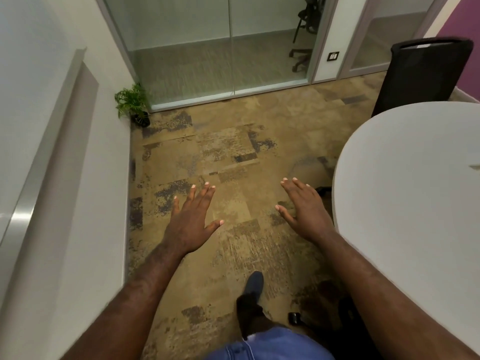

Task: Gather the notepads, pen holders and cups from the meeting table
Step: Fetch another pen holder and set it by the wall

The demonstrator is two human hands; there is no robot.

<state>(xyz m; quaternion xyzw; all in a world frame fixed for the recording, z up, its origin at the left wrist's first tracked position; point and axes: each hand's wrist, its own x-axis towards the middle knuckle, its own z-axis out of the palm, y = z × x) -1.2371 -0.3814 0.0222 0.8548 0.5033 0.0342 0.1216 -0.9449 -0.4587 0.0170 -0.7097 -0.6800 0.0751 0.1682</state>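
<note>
The round white meeting table fills the right side of the head view. No notepads, pen holders or cups show on the part of it in view; only a small grey tip pokes in at the right edge. My left hand is stretched out palm down over the carpet, fingers spread, holding nothing. My right hand hovers just left of the table's rim, also flat and open with nothing in it.
A black office chair stands behind the table at the upper right. A small potted plant sits in the corner by the glass partition. A white wall runs along the left. Patterned carpet lies ahead; my shoe is below.
</note>
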